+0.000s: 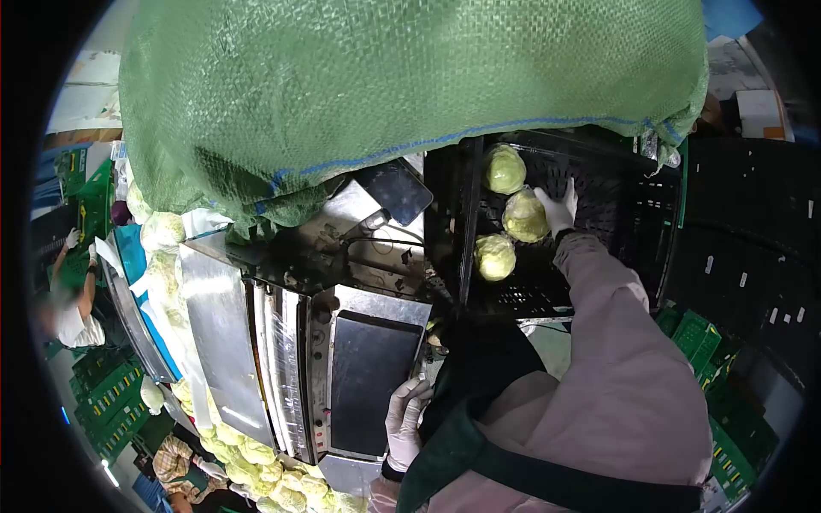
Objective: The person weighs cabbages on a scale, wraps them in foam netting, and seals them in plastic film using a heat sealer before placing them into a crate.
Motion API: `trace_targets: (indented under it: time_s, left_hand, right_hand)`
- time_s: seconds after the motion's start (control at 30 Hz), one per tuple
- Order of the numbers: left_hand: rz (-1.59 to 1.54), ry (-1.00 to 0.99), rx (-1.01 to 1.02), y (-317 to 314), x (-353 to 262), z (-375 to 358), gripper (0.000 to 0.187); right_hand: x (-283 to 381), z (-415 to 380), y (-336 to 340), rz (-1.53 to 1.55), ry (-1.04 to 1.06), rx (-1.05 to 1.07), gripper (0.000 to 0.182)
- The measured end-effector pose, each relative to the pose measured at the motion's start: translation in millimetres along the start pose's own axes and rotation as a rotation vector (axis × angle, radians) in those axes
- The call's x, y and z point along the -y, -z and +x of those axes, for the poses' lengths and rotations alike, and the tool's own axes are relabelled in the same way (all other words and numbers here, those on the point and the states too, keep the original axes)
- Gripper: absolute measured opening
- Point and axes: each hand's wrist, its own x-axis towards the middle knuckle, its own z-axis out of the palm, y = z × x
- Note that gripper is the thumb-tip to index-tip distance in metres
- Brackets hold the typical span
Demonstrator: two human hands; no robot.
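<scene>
My right hand, in a white glove, is inside a black crate with its fingers spread. It touches the right side of the middle one of three wrapped cabbages. One more cabbage lies above it and another below it, along the crate's left side. My left hand, also gloved, is beside the dark plate of a metal wrapping machine. Its fingers are curled, and whether anything is between them is hidden.
A large green woven sack spans the top. Many cabbages lie at the lower left. One co-worker stands at the far left and another at the lower left. Green crates and black crates flank the area.
</scene>
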Motion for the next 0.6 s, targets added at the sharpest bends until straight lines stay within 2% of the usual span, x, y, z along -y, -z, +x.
trace_targets:
  time_s: [0.07,0.1,0.17,0.2,0.3,0.37,0.4,0.47,0.5,0.53,0.6]
  left_hand:
    - [0.016,0.003,0.017,1.4,0.1,1.1,0.031]
    - [0.012,-0.001,0.014,2.3,1.2,1.6,0.031]
    - [0.020,-0.021,0.055,4.5,3.4,2.9,0.031]
    - [0.017,-0.022,0.051,5.0,3.8,3.4,0.031]
    - [0.037,-0.022,0.044,5.9,3.4,4.5,0.031]
    - [0.009,-0.031,0.041,7.9,2.3,3.9,0.031]
    - [0.000,-0.037,0.033,8.3,1.8,3.3,0.031]
    - [-0.010,-0.023,0.012,9.2,0.9,1.1,0.030]
    - [-0.017,-0.031,0.007,10.0,1.5,0.0,0.030]
    - [-0.020,-0.048,0.016,11.3,2.4,-0.6,0.030]
    - [-0.032,-0.083,0.012,12.7,0.9,-2.3,0.030]
  right_hand:
    - [-67.3,15.1,-24.8,0.411,-0.085,0.372,0.081]
    - [-57.2,3.3,-17.3,0.411,-0.080,0.374,0.081]
    - [-23.9,-25.4,1.6,0.807,-0.914,0.621,0.077]
    - [-21.6,-25.8,-0.9,0.805,-0.913,0.625,0.077]
    - [-26.6,-23.2,-9.9,0.743,-0.879,0.570,0.076]
    - [-11.3,-29.8,-12.8,0.517,-0.754,0.314,0.081]
    - [-3.8,-34.0,-17.2,0.513,-0.745,0.323,0.081]
    - [7.9,-44.8,-21.1,-0.225,-0.274,-0.008,0.088]
    - [11.1,-50.0,-21.4,-0.316,-0.154,0.032,0.090]
    - [14.6,-54.9,-20.8,-0.310,-0.141,0.034,0.090]
    - [22.0,-61.8,-21.4,-0.514,0.181,0.288,0.089]
